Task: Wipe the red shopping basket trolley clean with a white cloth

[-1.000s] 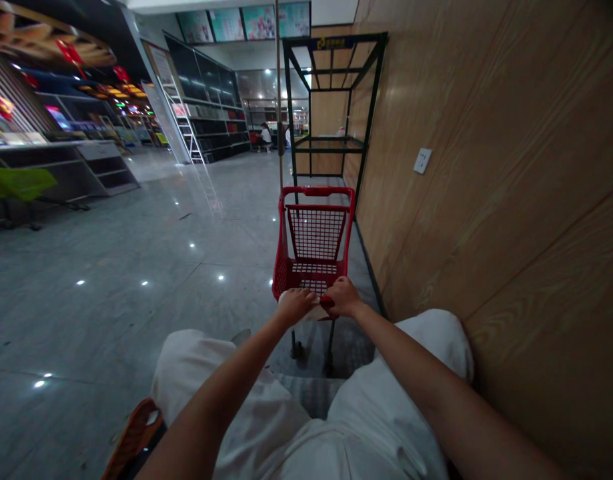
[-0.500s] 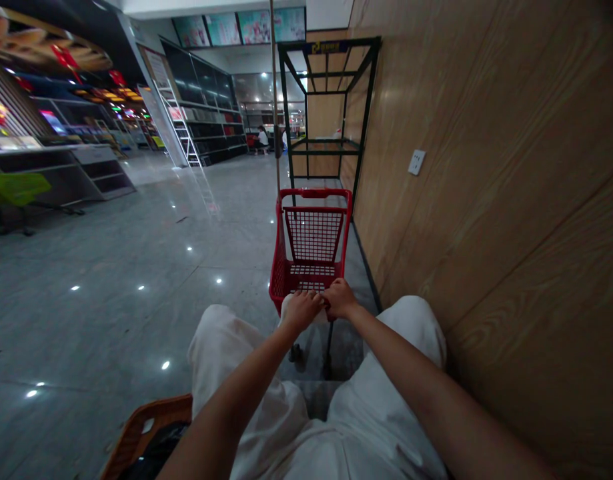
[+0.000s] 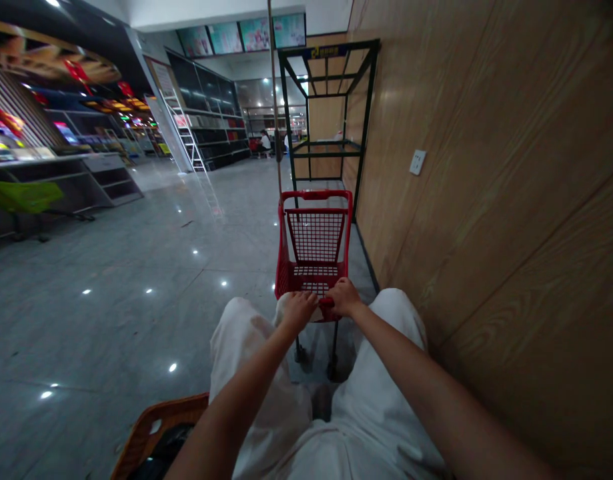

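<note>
Two bare hands are resting side by side on the near rim of a small red plastic shopping cart with mesh walls (image 3: 315, 235). The left hand (image 3: 297, 309) is lying palm down with its fingers curled over the rim, and something pale is showing under it, though what it is cannot be made out. The right hand (image 3: 342, 297) is closing around the red handle bar, knuckles up, just beside the left and nearly touching it. Both forearms are reaching forward from the lower edge of the view, over a pair of white trousers (image 3: 366, 400).

The cart is standing on a glossy grey tiled floor (image 3: 111, 300), close to a wood-grain panelled wall (image 3: 486, 167) on the right. Its basket is showing only bare mesh at the bottom and back. Beyond it, a dark metal shelving frame (image 3: 331, 107) is standing against the same wall, and a white wall socket (image 3: 417, 162) is sitting on the panelling.

At the lower left, the rim of an orange woven basket (image 3: 156, 427) is showing, with something dark lying inside it.
</note>
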The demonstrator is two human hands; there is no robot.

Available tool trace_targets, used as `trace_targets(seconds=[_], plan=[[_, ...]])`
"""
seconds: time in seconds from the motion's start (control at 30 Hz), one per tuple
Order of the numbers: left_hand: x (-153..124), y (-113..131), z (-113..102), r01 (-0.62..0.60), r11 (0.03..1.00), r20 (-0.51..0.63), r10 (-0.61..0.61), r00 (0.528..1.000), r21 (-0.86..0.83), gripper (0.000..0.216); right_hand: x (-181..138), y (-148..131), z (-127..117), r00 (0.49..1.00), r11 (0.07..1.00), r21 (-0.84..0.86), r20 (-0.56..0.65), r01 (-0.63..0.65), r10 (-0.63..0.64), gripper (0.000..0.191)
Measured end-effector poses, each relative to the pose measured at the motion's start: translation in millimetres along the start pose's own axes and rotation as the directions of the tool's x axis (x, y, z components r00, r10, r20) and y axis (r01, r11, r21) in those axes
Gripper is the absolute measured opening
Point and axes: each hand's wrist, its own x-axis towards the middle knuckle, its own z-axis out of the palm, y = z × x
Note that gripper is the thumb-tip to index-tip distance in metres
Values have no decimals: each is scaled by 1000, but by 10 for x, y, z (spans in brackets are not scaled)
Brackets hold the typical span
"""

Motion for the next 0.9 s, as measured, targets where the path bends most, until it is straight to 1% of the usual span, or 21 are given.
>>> trace_targets(seconds=[0.1,0.17,0.2,0.23,0.3,0.4,0.47,0.5,0.57,0.63,0.73,0.8,0.9], plan=[[87,345,60,34,999,-9,-34,999,-23,21,-20,-15,11,1000,1000,-7,-12,-18,18,21],[111,428,80,32,999,-17,-33,999,-20,21,-38,-5,6,1000,1000,-20,-7,-17,17,21],[109,409,84,3,1000,-21,-3,1000,-17,21,-46,7,1,1000,1000,-24,-5,-11,11,21],[97,349,82,-36,999,-23,35,999,-14,21,-55,23,-5,1000,1000,-24,-4,0,0,21],[43,122,66,-94,996,-14,94,995,-1,22,-68,62,-14,999,999,-16,-3,32,-32,22],[-73,-352,15,-109,994,7,109,994,31,26,-78,112,-14,998,998,1,0,60,-60,24],[-138,-628,-19,-163,986,1,163,987,29,25,-78,123,-3,997,997,13,-6,72,-72,22],[-162,-726,-29,-195,981,-2,195,981,22,23,-76,121,4,997,997,20,-11,80,-80,21],[-196,-825,-23,-228,974,-12,228,974,6,19,-71,102,15,996,995,34,-19,93,-92,21],[-221,-810,14,-200,980,-44,200,979,0,15,-68,73,18,995,995,41,-24,93,-92,22],[-260,-674,95,-107,994,-142,103,984,-16,12,-79,37,14,996,996,42,-20,83,-83,22],[-282,-571,135,-60,998,-205,53,977,-28,12,-96,32,13,998,997,37,-12,66,-66,23],[-296,-457,157,-27,999,-269,20,963,-21,12,-124,61,8,1000,998,47,9,29,-29,24]])
